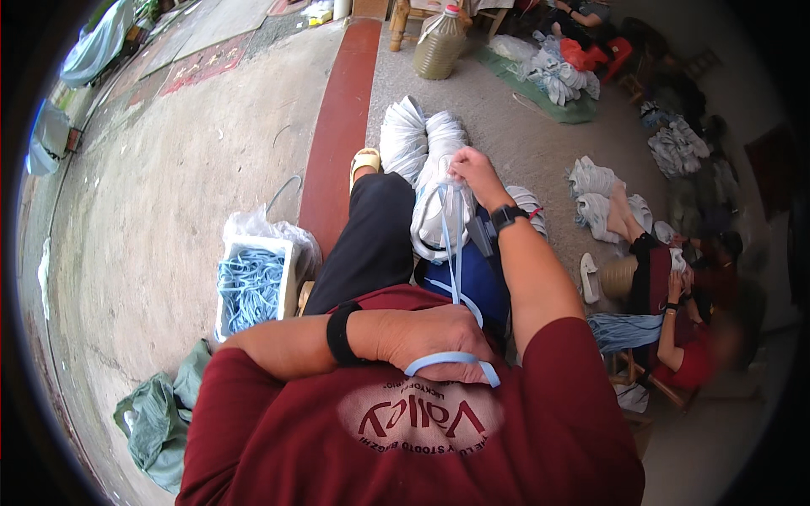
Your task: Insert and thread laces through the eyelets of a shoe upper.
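Observation:
A white shoe upper [429, 224] rests on my lap, with light blue shoelace [456, 253] running from its front toward my chest. My right hand [477, 175] reaches out to the upper's far end, its fingers pinched on the lace there. Close against my chest, my left hand [439, 339] is closed with the lace pulled toward it; a loop of lace hangs around this hand, and its fingertips are mostly hidden. Under the upper lies a dark blue cloth [472, 291]. Beyond my right hand, two stacks of nested white uppers [403, 139] lie on the floor.
A white box [291, 274] full of blue laces stands on my left, beside clear plastic. Green cloth [156, 430] lies near it. Ahead is a large jug [440, 46]. On the right, a seated co-worker [675, 337] is among more uppers [595, 198] and a bundle of laces [624, 331].

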A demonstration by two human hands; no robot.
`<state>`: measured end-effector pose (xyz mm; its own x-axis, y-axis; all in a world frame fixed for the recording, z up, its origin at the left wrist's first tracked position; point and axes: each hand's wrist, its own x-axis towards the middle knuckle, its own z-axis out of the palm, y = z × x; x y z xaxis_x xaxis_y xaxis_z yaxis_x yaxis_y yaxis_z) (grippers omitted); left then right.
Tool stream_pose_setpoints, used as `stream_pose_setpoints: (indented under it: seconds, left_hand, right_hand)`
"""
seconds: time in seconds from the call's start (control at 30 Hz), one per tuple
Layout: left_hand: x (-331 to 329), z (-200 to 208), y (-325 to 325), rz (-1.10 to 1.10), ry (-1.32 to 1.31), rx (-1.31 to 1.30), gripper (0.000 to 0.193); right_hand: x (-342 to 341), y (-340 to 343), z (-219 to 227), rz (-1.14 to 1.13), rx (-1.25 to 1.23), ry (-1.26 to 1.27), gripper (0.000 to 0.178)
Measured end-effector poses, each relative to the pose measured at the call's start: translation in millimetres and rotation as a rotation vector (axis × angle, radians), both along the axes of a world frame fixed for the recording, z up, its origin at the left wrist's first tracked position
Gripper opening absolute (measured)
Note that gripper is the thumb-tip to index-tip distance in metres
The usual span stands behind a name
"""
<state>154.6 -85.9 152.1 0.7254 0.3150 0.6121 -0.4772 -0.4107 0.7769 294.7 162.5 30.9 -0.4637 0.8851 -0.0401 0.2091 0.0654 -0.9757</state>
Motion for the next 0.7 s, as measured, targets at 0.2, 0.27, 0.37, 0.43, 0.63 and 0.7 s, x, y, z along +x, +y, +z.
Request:
stream_pose_setpoints:
  seconds: [0.2, 0.27, 0.37, 0.43, 0.63, 0.7]
  left_hand:
    - [-17, 20, 10, 0.295, -0.047, 0.198, 0.035]
    - [-14, 20, 11, 0.246, -0.023, 0.189, 0.034]
    - [-6, 15, 11, 0.227, 0.000, 0.226, 0.031]
    - [-14, 20, 13, 0.261, 0.104, 0.294, 0.032]
    - [-107, 4, 2, 0.486, -0.026, -0.194, 0.037]
    - [-160, -34, -16, 0.559, -0.115, -0.482, 0.036]
  right_hand:
    - [38, -99, 17, 0.011, 0.530, -0.246, 0.006]
    - [24, -118, 15, 0.012, 0.858, -0.228, 0.007]
    - [-5, -134, 32, -0.008, 0.872, -0.126, 0.006]
    - [3, -140, 44, 0.104, 0.857, -0.112, 0.008]
    - [98, -173, 43, -0.604, 0.274, 0.230, 0.006]
    - [156, -171, 18, -0.784, 0.009, 0.712, 0.015]
